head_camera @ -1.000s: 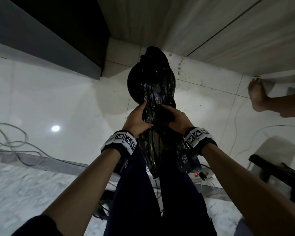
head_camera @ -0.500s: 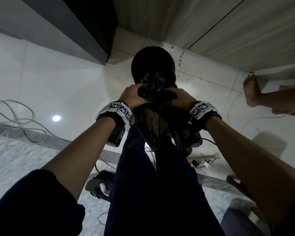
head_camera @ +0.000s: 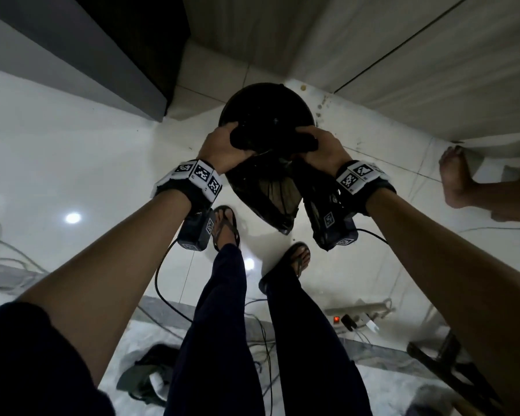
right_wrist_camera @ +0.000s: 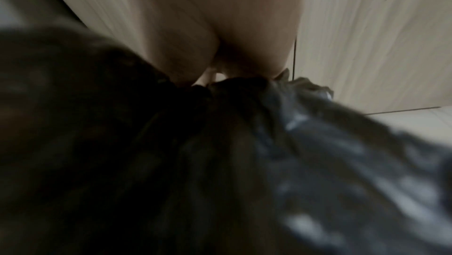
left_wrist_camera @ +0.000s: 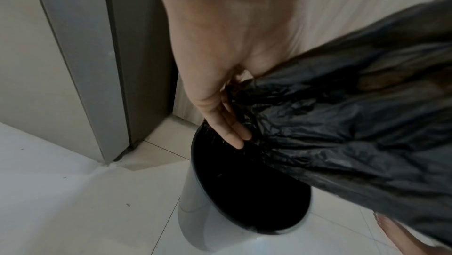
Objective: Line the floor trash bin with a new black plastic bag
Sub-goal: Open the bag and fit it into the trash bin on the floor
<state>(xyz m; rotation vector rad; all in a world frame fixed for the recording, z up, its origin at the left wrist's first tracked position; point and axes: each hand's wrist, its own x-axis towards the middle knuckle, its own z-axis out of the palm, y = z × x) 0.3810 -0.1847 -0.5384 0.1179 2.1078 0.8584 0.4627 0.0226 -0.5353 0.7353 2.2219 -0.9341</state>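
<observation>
bin (head_camera: 266,97): round, dark inside, pale grey outer wall; stands upright on the white tiled floor (head_camera: 72,151) in the corner beside a grey door frame (head_camera: 81,58) and a pale wood-grain wall (head_camera: 403,55). in the left wrist view its rim (left_wrist_camera: 195,155) shows as a dark ring.
bag (head_camera: 264,190): black plastic, thin and crinkled, held up above the front of the bin; its gathered top edge stretches between both hands while the rest hangs toward the person's legs. in the left wrist view the bag (left_wrist_camera: 342,124) crosses over the near side of the bin mouth; whether it touches the rim cannot be told.
left hand (head_camera: 219,148): fingers curled round the left part of the bag's top edge, gripping it. from the wrist camera the fingers (left_wrist_camera: 232,129) point down along the plastic at the bin rim.
right hand (head_camera: 321,148): fingers curled over a bunch of the bag's right edge, gripping it (the right wrist view is blurred, showing only the palm (right_wrist_camera: 220,27) against dark plastic).
wrists: each carries a band with black-and-white square markers and a dark camera unit below.
person's feet: in dark sandals, on the floor just behind the bin.
other foot (head_camera: 457,175): bare, on the floor at the right, well apart from the bin.
power strip (head_camera: 357,315): white, red light on, on the floor behind the right leg, with cables (head_camera: 0,244) trailing at the left.
</observation>
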